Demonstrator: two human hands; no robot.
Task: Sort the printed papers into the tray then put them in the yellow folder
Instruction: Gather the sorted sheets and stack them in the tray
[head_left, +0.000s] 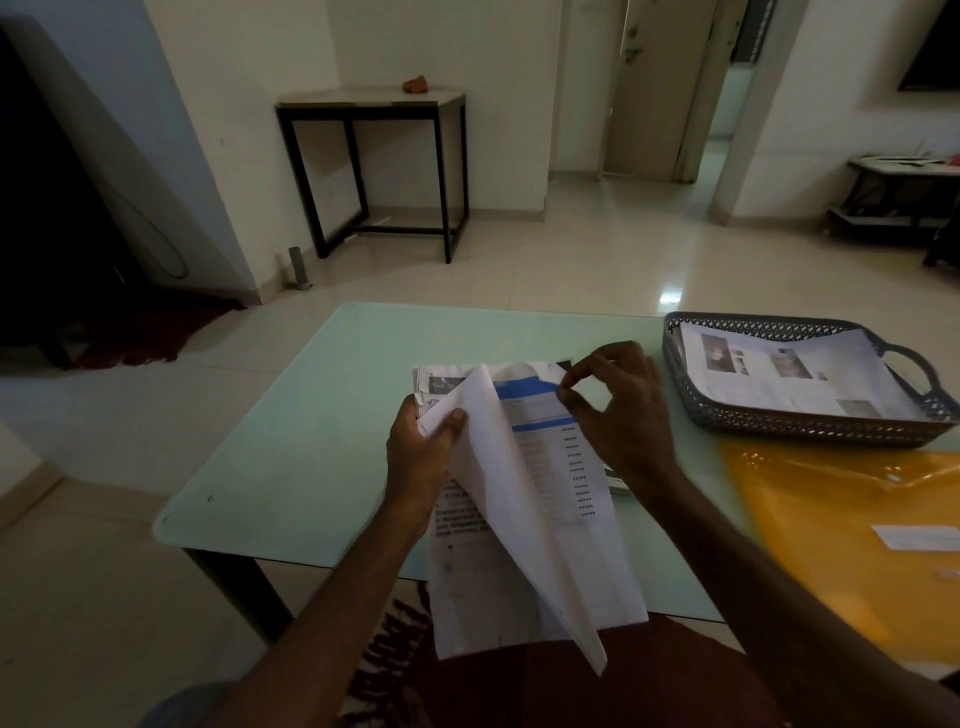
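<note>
1. A person sits at the near side of a pale green table (311, 415), both forearms reaching over it.
2. The papers (566, 519) lie mid-table, their near ends hanging off the near edge over the person's lap.
3. The left hand (421, 447) grips the stack at its left edge, thumb on top of a turned-up sheet (493, 457) whose blank back shows.
4. The right hand (618, 410) pinches the far right corner of the blue-banded page between thumb and forefinger; the other fingers are curled loosely.
5. The tray (779, 423), a dark lattice one with handles, sits at the far right of the table, with a printed page (789, 374) lying inside it.
6. The folder (841, 519) lies flat just near of the tray, on the right, with a white label (917, 537) on it.
</note>
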